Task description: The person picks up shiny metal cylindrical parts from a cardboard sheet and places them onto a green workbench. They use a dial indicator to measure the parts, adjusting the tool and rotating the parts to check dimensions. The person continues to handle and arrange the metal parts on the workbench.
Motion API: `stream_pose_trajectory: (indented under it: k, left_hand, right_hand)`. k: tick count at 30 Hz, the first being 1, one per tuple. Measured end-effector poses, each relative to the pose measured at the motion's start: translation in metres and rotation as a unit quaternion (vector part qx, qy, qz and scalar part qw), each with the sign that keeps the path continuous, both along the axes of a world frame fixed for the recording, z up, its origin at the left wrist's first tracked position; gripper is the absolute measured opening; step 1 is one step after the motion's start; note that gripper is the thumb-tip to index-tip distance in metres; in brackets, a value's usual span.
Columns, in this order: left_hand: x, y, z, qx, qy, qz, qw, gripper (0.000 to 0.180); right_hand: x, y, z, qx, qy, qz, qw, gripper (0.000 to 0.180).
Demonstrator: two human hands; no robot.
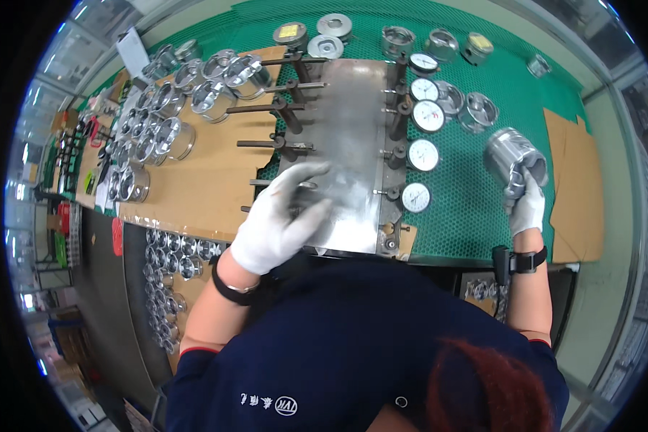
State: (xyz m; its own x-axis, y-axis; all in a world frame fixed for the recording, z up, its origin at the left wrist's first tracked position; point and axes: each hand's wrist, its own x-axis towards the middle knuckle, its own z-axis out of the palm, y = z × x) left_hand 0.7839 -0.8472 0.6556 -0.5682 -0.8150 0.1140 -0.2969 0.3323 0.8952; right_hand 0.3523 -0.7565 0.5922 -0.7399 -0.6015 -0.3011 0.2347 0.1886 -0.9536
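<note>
My left hand [277, 219], in a white glove, hovers at the near left part of a metal plate [353, 144]. Its fingers and thumb are spread apart with nothing between them, slightly smeared by motion. Out to the right, my gloved right hand [528, 207] is closed on a shiny metal piston [510, 150], gripping its lower end above the green mat. Between the hands, a column of round white dial gauges [423, 155] lines the plate's right edge. Dark posts with rods [284, 115] stand along its left edge.
Many pistons [173, 137] stand on cardboard [209, 173] at the left. More pistons [478, 111] sit on the green mat [453, 223] behind and right of the gauges. A cardboard sheet [576, 187] lies at the right edge. Below the bench, several pistons [167, 302] fill a lower level.
</note>
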Motion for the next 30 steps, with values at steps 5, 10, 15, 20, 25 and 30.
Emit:
stream_pose_trajectory:
  k: [5,10,15,20,25,30]
  left_hand:
    - [0.047,0.041,-0.014,0.143,-0.070,0.167,0.973,0.039]
    - [0.065,0.048,0.013,-0.015,-0.233,0.204,0.951,0.034]
    - [0.105,0.063,-0.006,0.010,-0.259,0.286,0.923,0.041]
    - [0.174,-0.008,-0.047,-0.007,-0.323,0.361,0.875,0.056]
    - [0.258,-0.112,-0.066,-0.096,-0.457,0.459,0.756,0.084]
    - [0.292,-0.213,-0.066,0.044,-0.431,0.460,0.775,0.111]
  right_hand:
    - [-0.134,-0.076,-0.098,0.061,-0.099,-0.055,0.992,0.027]
    - [-0.261,-0.094,-0.187,-0.001,-0.140,0.166,0.976,0.032]
    - [-0.252,-0.141,-0.219,-0.011,-0.213,-0.004,0.977,0.029]
    - [-0.203,-0.077,-0.183,-0.062,-0.194,0.024,0.979,0.042]
    - [-0.156,0.019,-0.163,-0.046,-0.180,-0.007,0.983,0.056]
    - [-0.126,0.120,-0.144,-0.022,-0.154,-0.071,0.985,0.051]
